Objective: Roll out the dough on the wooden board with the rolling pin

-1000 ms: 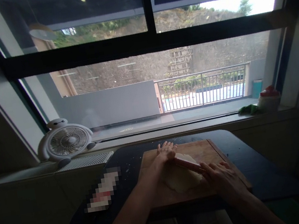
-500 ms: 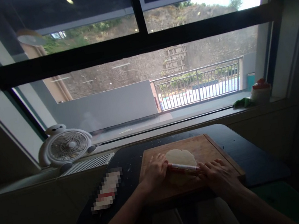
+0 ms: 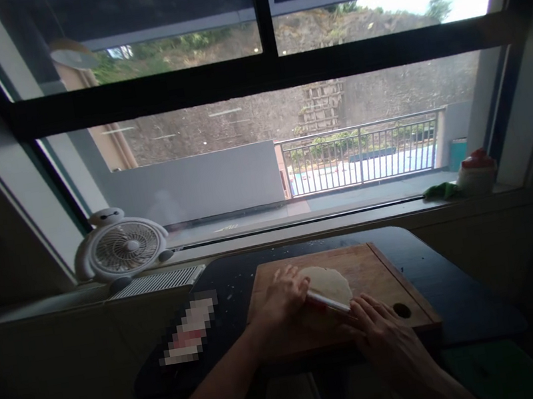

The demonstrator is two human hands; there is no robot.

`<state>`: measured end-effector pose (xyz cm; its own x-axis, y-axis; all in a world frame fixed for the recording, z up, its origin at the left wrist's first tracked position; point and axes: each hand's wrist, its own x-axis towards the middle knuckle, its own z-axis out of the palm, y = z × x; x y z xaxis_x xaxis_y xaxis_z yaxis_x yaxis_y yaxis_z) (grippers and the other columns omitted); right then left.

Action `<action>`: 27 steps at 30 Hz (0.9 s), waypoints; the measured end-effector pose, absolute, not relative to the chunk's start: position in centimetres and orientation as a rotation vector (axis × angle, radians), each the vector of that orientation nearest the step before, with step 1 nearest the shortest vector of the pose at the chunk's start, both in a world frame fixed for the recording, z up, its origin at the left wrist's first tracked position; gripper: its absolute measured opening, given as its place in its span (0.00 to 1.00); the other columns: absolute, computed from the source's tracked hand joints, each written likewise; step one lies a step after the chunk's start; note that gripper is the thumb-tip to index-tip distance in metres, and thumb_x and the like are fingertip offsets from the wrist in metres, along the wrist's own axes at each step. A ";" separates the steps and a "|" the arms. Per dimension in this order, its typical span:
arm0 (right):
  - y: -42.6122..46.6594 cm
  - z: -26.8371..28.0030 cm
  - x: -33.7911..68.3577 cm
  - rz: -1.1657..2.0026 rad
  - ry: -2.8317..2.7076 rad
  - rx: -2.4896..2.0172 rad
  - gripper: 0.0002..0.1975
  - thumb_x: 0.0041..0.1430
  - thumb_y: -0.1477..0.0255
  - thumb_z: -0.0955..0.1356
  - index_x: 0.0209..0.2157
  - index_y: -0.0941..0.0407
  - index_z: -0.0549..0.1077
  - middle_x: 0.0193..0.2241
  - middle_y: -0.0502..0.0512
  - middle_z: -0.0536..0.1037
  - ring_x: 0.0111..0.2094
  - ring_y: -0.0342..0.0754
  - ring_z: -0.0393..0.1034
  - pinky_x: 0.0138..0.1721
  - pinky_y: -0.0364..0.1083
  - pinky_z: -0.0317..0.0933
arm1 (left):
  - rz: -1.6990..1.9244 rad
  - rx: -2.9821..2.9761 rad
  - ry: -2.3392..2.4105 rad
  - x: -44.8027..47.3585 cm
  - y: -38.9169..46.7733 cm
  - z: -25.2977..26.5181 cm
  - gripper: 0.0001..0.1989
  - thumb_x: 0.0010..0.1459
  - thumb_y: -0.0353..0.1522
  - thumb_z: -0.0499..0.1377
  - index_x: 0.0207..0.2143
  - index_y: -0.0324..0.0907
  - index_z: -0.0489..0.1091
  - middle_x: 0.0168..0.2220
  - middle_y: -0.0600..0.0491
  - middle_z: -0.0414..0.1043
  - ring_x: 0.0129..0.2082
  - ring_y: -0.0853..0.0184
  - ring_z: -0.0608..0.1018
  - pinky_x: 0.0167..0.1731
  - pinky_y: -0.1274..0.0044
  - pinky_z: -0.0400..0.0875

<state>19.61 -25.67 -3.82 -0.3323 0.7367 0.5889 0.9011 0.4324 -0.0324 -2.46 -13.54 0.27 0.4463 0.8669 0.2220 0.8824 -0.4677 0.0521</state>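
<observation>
A thin, pale sheet of dough (image 3: pixel 327 279) lies flat on a wooden cutting board (image 3: pixel 289 341). Across its near edge runs a slim rolling pin (image 3: pixel 330 301), whitish with some red, slanting down to the right. My left hand (image 3: pixel 284 294) closes over the pin's far-left end, fingers curved above the board by the dough. My right hand (image 3: pixel 380 323) is on the other end, its fingers bent over it. Both ends of the pin are hidden under my hands.
The board rests on a dark table (image 3: pixel 465 303); it has a hole near its right corner. A blurred-out item (image 3: pixel 191 329) lies on the left. On the sill stand a white fan (image 3: pixel 127 245) and a red-topped bottle (image 3: pixel 477 173) beside a green cloth (image 3: pixel 442 190).
The rolling pin has turned a little, showing more white and less red. My right hand has shifted slightly toward me, uncovering the board's hole. The whole view has tilted slightly.
</observation>
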 end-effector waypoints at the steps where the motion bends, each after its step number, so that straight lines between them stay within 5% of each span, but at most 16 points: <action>1: -25.9 -4.1 19.5 -0.432 -2.171 -1.360 0.19 0.63 0.67 0.60 0.53 0.59 0.65 0.52 0.61 0.68 0.56 0.55 0.58 0.53 0.51 0.56 | -0.370 -2.602 -1.530 -3.5 -14.7 -0.1 0.23 0.66 0.40 0.40 0.52 0.40 0.66 0.57 0.45 0.64 0.60 0.59 0.61 0.59 0.62 0.50; 7: -25.1 -2.8 18.3 -0.340 -2.140 -1.503 0.20 0.65 0.65 0.58 0.53 0.59 0.66 0.54 0.62 0.67 0.56 0.54 0.57 0.57 0.53 0.50 | -0.406 -2.593 -1.459 -6.9 -17.8 -1.3 0.24 0.66 0.41 0.38 0.52 0.42 0.66 0.55 0.48 0.66 0.58 0.61 0.64 0.57 0.64 0.54; 15: -17.1 1.3 18.3 -0.028 -2.178 -1.761 0.23 0.67 0.61 0.52 0.36 0.54 0.74 0.37 0.58 0.76 0.46 0.51 0.66 0.46 0.50 0.56 | -0.271 -2.560 -1.800 -4.4 -10.6 0.1 0.23 0.64 0.42 0.41 0.54 0.44 0.64 0.59 0.46 0.61 0.61 0.57 0.60 0.57 0.59 0.52; 27: -24.3 -3.4 17.7 -0.382 -1.997 -1.626 0.23 0.65 0.61 0.56 0.56 0.58 0.64 0.58 0.62 0.61 0.60 0.57 0.51 0.58 0.56 0.45 | -0.530 -2.375 -1.611 -5.0 -21.0 -1.1 0.27 0.65 0.43 0.39 0.57 0.38 0.62 0.58 0.46 0.63 0.61 0.59 0.60 0.61 0.62 0.47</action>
<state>17.74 -24.28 -3.38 -0.1339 0.8154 0.5632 0.9656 0.2352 -0.1109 -4.98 -20.95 -1.11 0.3331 0.8471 0.4142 0.9275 -0.3733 0.0176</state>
